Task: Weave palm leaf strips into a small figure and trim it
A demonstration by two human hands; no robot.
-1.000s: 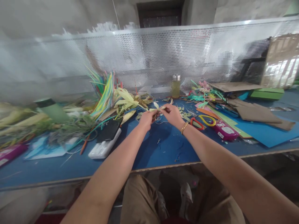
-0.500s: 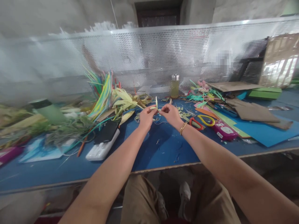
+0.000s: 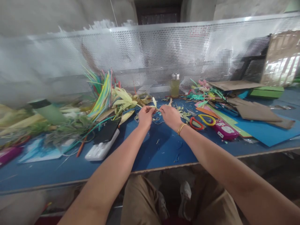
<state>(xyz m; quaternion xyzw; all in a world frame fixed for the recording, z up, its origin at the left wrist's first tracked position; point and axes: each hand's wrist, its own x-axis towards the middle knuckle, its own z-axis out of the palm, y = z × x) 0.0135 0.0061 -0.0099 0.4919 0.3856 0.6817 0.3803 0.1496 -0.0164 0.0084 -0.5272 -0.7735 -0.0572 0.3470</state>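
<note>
My left hand pinches a small piece of pale corn husk, one strip of which sticks up above the fingers. Close beside it, my right hand has its fingertips pressed together at the same piece; whether the fingers grip the husk or a thin tie on it is too small to tell. Both hands hover over the blue table. Scraps and curled strings lie beneath them. Just left of my left hand is a bunch of dried corn husks. To the right of my right hand lie scissors with red and yellow handles.
A glass bottle stands at the back against a perforated metal panel. Coloured pipe cleaners, a black phone and a green cup are on the left. At right lie a magenta glue-gun-like case, blue paper and cardboard.
My right hand has turned, its knuckles now facing up more and its fingers more closed. The upright husk strip leans slightly left. My left hand stays nearly in place.
</note>
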